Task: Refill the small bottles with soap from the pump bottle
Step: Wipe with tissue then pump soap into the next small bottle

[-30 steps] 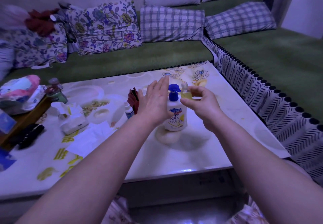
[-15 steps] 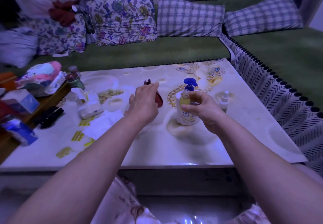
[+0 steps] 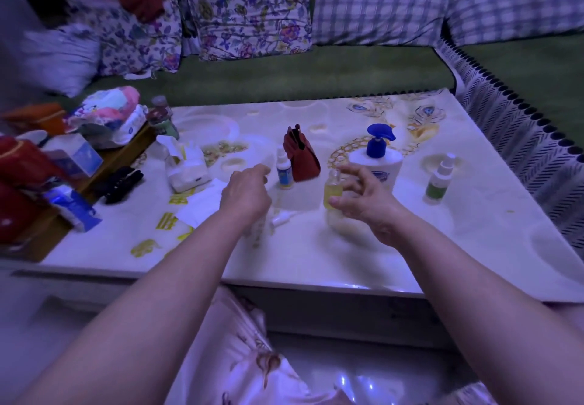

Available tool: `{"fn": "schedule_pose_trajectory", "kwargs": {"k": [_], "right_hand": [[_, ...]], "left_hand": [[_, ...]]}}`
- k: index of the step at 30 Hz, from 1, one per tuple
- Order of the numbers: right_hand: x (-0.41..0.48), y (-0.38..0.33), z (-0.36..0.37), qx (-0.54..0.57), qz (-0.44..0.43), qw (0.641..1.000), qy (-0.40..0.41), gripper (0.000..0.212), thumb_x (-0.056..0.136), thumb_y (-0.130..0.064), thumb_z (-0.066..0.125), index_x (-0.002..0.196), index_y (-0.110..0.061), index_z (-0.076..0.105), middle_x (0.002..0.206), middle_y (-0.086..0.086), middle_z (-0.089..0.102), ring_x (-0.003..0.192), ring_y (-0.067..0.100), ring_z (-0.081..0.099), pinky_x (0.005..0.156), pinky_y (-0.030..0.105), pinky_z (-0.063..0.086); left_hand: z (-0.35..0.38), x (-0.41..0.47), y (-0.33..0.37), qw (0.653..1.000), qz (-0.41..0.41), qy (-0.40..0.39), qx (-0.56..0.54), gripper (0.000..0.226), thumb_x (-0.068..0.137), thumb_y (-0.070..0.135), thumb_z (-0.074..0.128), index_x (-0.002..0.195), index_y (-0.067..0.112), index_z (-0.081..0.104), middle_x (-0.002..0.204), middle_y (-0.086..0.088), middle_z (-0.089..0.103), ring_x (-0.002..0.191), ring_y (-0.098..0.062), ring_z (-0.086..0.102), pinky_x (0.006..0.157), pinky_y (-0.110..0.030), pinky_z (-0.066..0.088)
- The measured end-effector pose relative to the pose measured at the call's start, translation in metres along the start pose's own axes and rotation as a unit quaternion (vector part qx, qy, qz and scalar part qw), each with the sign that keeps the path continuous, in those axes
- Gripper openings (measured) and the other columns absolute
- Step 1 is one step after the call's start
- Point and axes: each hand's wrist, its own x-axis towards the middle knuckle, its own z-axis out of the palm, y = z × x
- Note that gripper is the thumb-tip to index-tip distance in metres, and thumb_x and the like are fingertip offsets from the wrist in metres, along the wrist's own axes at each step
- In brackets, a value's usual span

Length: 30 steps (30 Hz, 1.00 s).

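Note:
The white pump bottle (image 3: 377, 166) with a blue pump head stands on the pale table (image 3: 442, 246). Just in front of it, to the left, a small clear bottle of yellow soap (image 3: 331, 189) stands upright without a cap. My right hand (image 3: 363, 197) hovers around it with spread fingers, the thumb touching its base. My left hand (image 3: 246, 192) is low over the table, its loosely curled fingers reaching toward a small white bottle with a blue label (image 3: 283, 170). A small white cap piece (image 3: 281, 218) lies beside the left wrist. A green-labelled spray bottle (image 3: 437, 183) stands to the right.
A dark red pouch (image 3: 301, 158) stands behind the blue-labelled bottle. A tissue pack (image 3: 186, 169) and loose tissues lie to the left. A wooden tray (image 3: 120, 158) piled with boxes and packets fills the left edge. A green sofa with cushions wraps behind and to the right.
My right hand brought the yellow bottle down from the pump nozzle to the table and spread its fingers. My left hand left the pump head and moved left and down.

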Motion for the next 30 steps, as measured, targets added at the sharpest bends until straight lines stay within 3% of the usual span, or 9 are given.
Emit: {"fn": "schedule_pose_trajectory", "kwargs": {"k": [7, 12, 23, 27, 30], "right_hand": [[0.008, 0.016, 0.013, -0.038, -0.007, 0.999, 0.023, 0.054, 0.077, 0.008, 0.07, 0.119, -0.021, 0.048, 0.088, 0.0, 0.056, 0.074, 0.009, 0.058, 0.069, 0.022, 0.047], [0.007, 0.027, 0.008, -0.058, 0.001, 0.998, 0.025, 0.054, 0.077, 0.009, 0.069, 0.119, -0.019, 0.048, 0.084, -0.001, 0.053, 0.076, 0.009, 0.058, 0.07, 0.02, 0.049], [0.008, 0.039, -0.007, -0.059, 0.023, 0.998, 0.021, 0.051, 0.078, 0.009, 0.068, 0.117, -0.017, 0.048, 0.084, 0.0, 0.056, 0.081, 0.013, 0.058, 0.078, 0.025, 0.048], [0.006, 0.04, -0.011, -0.063, 0.027, 0.997, 0.02, 0.05, 0.078, 0.007, 0.069, 0.118, -0.016, 0.05, 0.088, -0.001, 0.059, 0.086, 0.014, 0.06, 0.084, 0.03, 0.048], [0.003, 0.039, -0.013, -0.069, 0.024, 0.997, 0.036, 0.052, 0.078, 0.007, 0.07, 0.121, -0.013, 0.05, 0.087, -0.002, 0.056, 0.079, 0.01, 0.059, 0.077, 0.021, 0.048]], "left_hand": [[0.027, 0.0, -0.021, 0.996, -0.008, -0.084, 0.024, 0.036, 0.086, 0.018, 0.057, 0.122, 0.024, 0.06, 0.129, -0.001, 0.058, 0.116, -0.024, 0.053, 0.091, -0.036, 0.047], [0.051, 0.008, -0.014, 0.995, -0.004, -0.1, 0.028, 0.042, 0.084, 0.036, 0.061, 0.124, 0.024, 0.057, 0.12, 0.0, 0.061, 0.12, -0.023, 0.048, 0.093, -0.039, 0.046], [0.075, 0.017, 0.0, 0.987, 0.016, -0.084, 0.138, 0.033, 0.083, 0.014, 0.051, 0.115, 0.021, 0.058, 0.115, -0.002, 0.061, 0.113, -0.026, 0.05, 0.086, -0.036, 0.043], [0.078, 0.016, 0.002, 0.992, 0.027, -0.067, 0.103, 0.029, 0.082, 0.011, 0.052, 0.11, 0.014, 0.057, 0.109, -0.007, 0.063, 0.104, -0.028, 0.055, 0.077, -0.033, 0.043], [0.066, 0.014, 0.009, 0.998, 0.042, -0.039, 0.022, 0.027, 0.082, 0.014, 0.056, 0.109, 0.01, 0.052, 0.102, -0.006, 0.062, 0.098, -0.028, 0.056, 0.073, -0.031, 0.038]]}}
